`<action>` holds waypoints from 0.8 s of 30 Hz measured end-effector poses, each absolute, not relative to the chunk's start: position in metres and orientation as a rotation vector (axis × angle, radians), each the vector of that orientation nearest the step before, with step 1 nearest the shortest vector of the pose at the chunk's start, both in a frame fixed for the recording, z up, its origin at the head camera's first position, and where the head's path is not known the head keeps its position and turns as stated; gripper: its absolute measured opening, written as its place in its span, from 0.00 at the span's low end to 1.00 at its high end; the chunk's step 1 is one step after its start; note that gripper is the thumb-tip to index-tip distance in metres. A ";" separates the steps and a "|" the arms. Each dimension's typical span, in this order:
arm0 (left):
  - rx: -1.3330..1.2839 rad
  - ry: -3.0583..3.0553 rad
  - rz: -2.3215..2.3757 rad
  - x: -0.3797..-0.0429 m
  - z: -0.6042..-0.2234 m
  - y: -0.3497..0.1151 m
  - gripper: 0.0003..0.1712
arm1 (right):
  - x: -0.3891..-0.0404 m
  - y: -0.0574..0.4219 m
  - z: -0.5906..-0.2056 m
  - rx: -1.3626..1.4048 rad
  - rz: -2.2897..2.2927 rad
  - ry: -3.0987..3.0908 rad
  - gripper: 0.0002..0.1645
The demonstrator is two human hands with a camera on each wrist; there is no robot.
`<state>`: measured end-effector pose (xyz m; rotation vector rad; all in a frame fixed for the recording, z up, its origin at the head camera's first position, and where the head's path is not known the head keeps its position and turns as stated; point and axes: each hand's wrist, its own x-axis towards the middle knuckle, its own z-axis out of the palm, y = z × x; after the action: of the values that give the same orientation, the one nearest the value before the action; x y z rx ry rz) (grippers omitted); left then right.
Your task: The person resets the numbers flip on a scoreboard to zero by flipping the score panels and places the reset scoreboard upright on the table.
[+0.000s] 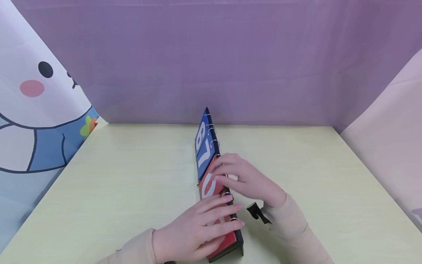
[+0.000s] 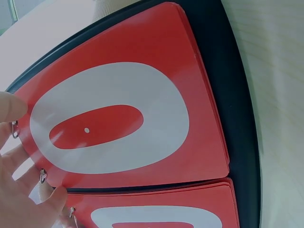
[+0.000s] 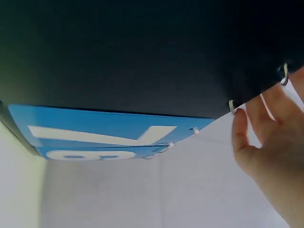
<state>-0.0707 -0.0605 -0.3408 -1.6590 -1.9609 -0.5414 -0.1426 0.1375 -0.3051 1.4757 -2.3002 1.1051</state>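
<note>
A flip scoreboard (image 1: 207,161) stands on the table as a folded black frame, with number cards on metal rings. Its blue cards (image 1: 203,146) are at the far end, its red cards (image 2: 109,118) at the near end, the latter showing white zeros. My left hand (image 1: 197,227) rests over the near red card, fairly straight fingers reaching to the ringed top edge. Farther along, my right hand (image 1: 247,178) reaches over that edge, its loosely bent fingertips on the other red card. From behind, the right wrist view shows the black back panel (image 3: 142,57) and blue cards with white digits.
A pale table (image 1: 115,183) lies under the scoreboard. Purple cloth (image 1: 211,62) hangs along the back, and a cartoon-printed cloth (image 1: 49,102) is at the left. A black strap end (image 1: 257,212) sticks out at the right sleeve.
</note>
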 end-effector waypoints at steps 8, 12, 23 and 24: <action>-1.651 -2.019 -0.576 -0.067 -0.340 -0.062 0.25 | -0.164 0.154 -0.318 0.744 2.016 -2.277 0.12; -1.653 -2.027 -0.593 -0.066 -0.340 -0.062 0.26 | -0.180 0.162 -0.332 0.407 2.525 -2.108 0.19; -1.659 -2.032 -0.616 -0.066 -0.340 -0.061 0.26 | -0.202 0.177 -0.374 0.248 2.838 -2.143 0.19; -1.658 -2.026 -0.616 -0.066 -0.340 -0.061 0.26 | -0.202 0.177 -0.376 0.241 2.846 -2.162 0.18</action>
<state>-0.0659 -0.0610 -0.3402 -1.6583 -2.0262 -0.6163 -0.2021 0.1773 -0.3762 0.2412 -2.1618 2.8456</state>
